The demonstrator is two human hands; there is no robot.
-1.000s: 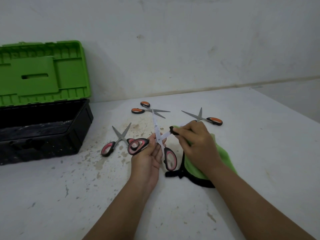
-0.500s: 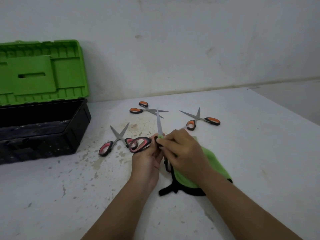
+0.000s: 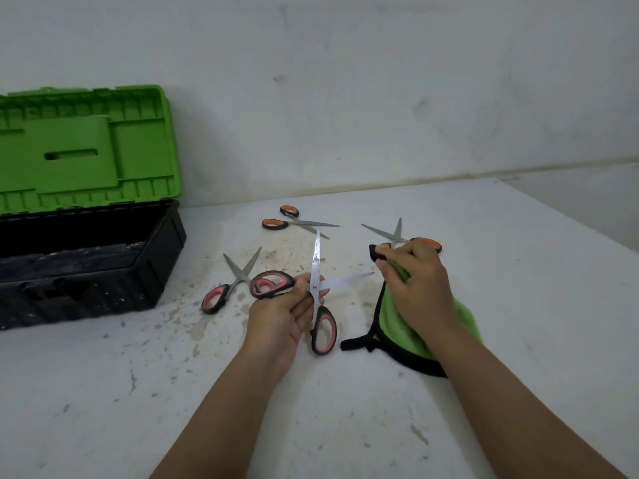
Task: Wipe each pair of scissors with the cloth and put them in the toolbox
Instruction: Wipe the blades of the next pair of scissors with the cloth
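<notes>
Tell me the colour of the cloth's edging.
Black edging on the green cloth, head view.

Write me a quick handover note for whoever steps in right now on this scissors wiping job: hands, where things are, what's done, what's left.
Left hand holds the pink-handled scissors near the pivot, blades spread open.
Right hand grips the green cloth, apart from the blades; the cloth's lower part rests on the table.
On the table: one smaller pink-handled pair and two orange-handled pairs.
Toolbox stands open at the left; its inside is too dark to tell whether any scissors lie there.
Left: finish wiping the held pair, box it, then wipe and box the other three.
</notes>
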